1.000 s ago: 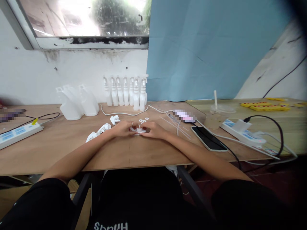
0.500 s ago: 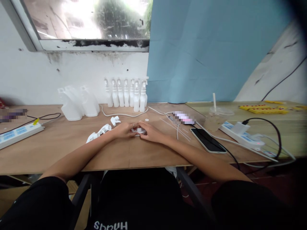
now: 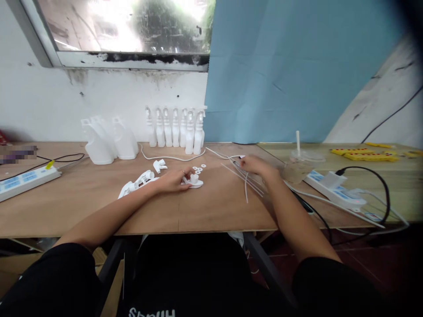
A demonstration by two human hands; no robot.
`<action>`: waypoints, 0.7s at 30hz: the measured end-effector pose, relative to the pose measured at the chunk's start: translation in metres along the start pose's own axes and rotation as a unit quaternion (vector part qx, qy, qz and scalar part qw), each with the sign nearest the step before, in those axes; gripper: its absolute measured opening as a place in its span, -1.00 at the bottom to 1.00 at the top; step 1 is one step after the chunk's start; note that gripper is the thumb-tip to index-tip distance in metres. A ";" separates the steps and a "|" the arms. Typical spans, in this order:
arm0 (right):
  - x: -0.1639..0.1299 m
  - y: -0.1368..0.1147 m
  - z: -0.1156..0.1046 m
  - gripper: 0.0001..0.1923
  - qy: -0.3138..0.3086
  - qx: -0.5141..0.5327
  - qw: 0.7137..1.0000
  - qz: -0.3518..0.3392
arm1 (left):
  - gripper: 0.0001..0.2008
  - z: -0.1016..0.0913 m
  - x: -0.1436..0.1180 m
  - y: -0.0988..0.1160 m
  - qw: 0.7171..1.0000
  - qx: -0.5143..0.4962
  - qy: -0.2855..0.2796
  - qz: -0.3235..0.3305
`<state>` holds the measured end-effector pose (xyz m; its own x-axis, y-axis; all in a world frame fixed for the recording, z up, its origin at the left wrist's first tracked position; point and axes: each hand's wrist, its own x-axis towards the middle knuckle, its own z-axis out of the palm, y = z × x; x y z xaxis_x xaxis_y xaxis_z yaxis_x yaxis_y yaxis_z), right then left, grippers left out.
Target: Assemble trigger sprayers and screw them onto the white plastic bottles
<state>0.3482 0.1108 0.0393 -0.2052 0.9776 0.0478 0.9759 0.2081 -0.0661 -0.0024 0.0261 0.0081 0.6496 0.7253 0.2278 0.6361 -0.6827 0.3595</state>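
My left hand [image 3: 178, 179] is closed on a white trigger sprayer head [image 3: 194, 179], which lies on its side on the table with its round collar facing up. Several small white washer rings [image 3: 198, 169] lie just behind it. My right hand [image 3: 256, 165] is over to the right, its fingers curled down at the far ends of several thin clear tubes [image 3: 246, 176]. What those fingers hold, if anything, is too small to make out. Left of my left hand lie more white sprayer heads [image 3: 135, 184], partly hidden by my forearm, and a single one [image 3: 160, 166] behind them.
White spray bottles [image 3: 189, 138] with heads stand by the wall, and headless bottles [image 3: 101, 147] to their left. Power strips [image 3: 29, 181] and cables lie at both sides. A phone [image 3: 304, 203] is mostly under my right forearm. A plastic cup [image 3: 294, 167] with a straw stands right.
My right hand has left the sprayer head and moved right to the tubes, covering the lit phone there. My left hand stays on the sprayer head. More washer rings are now visible.
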 end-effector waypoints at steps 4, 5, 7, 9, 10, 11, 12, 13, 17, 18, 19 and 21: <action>-0.002 0.020 0.003 -0.73 -0.132 0.059 0.986 0.080 | -0.53 0.002 0.001 0.000 1.000 -0.022 -0.002 0.008; -0.001 0.021 0.006 -0.71 -0.144 0.070 0.984 0.081 | -0.53 0.002 0.002 0.000 1.000 -0.024 -0.001 0.008; 0.002 0.023 0.011 -0.72 -0.148 0.067 0.985 0.065 | -0.55 0.002 0.002 0.001 1.000 -0.027 0.001 0.014; 0.006 0.024 0.015 -0.78 -0.133 0.048 0.989 0.028 | -0.57 0.001 0.003 0.001 0.999 -0.030 -0.002 0.027; 0.008 0.024 0.015 -0.81 -0.120 0.041 0.992 0.005 | -0.58 0.001 0.003 0.002 0.999 -0.030 -0.004 0.032; 0.009 0.024 0.014 -0.85 -0.098 0.040 0.994 -0.021 | -0.58 0.000 0.003 0.002 0.999 -0.030 -0.004 0.032; 0.010 0.023 0.013 -0.88 -0.062 0.047 0.996 -0.047 | -0.58 0.000 0.002 0.003 0.999 -0.029 -0.005 0.029; 0.011 0.021 0.011 -0.89 -0.011 0.064 0.995 -0.074 | -0.58 -0.001 0.002 0.004 0.999 -0.027 -0.006 0.024; 0.008 0.001 0.001 -0.85 0.211 0.231 0.940 -0.134 | -0.58 0.001 0.001 0.004 1.000 -0.015 -0.008 0.004; 0.006 -0.007 0.000 -0.82 0.230 0.292 0.918 -0.137 | -0.57 0.003 0.001 0.003 1.000 -0.015 -0.005 0.005; 0.005 -0.015 0.001 -0.79 0.229 0.349 0.898 -0.141 | -0.56 0.004 0.001 0.002 1.000 -0.014 -0.002 0.009; 0.002 -0.031 0.006 -0.76 0.195 0.427 0.870 -0.152 | -0.54 0.007 0.002 -0.002 1.000 -0.013 0.003 0.020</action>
<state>0.3172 0.1062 0.0359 -0.2415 0.8222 0.5155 0.4357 0.5665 -0.6994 0.0006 0.0278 0.0017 0.6724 0.6976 0.2474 0.5983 -0.7090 0.3732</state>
